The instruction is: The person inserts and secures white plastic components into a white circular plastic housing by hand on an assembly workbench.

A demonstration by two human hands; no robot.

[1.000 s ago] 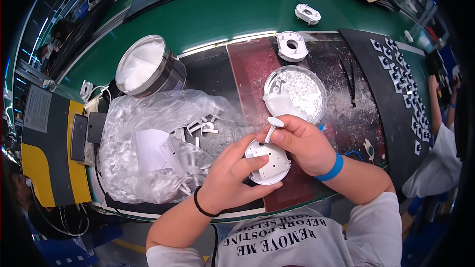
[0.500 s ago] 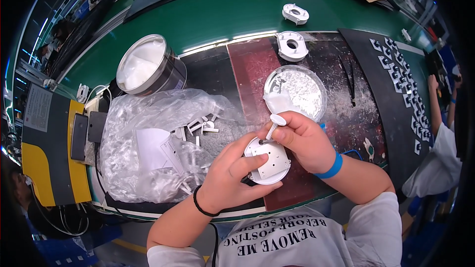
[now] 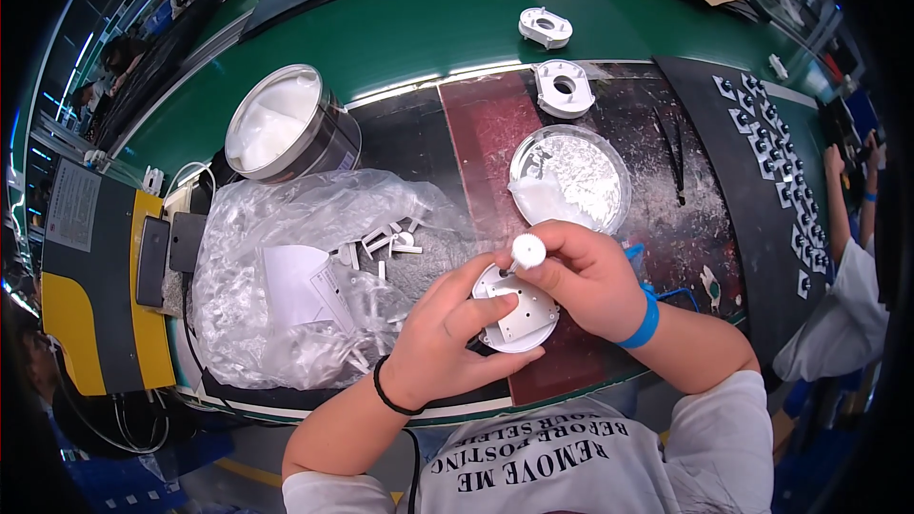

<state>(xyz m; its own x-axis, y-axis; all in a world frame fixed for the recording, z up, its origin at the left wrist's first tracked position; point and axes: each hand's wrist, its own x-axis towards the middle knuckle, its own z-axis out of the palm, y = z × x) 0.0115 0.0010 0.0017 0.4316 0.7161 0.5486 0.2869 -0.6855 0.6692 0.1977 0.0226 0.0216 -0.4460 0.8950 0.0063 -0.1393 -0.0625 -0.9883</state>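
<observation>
1 white disc (image 3: 529, 250) pinched by the right grip (image 3: 597, 283); left grip (image 3: 446, 328) holding a round white housing (image 3: 529, 320).

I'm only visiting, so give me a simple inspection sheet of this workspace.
Surface: black-and-dark-red flat work surface, marked with white specks.
Job's things: round white plastic housing; white round-headed plastic pin.
Clutter: crumpled clear plastic bag; small white plastic parts; silver-rimmed round can.
Hands: left hand holds the housing; right hand pinches the pin.
Cables: thin black cable beside the bag.
Surroundings: another person's bare forearms at the right.
</observation>
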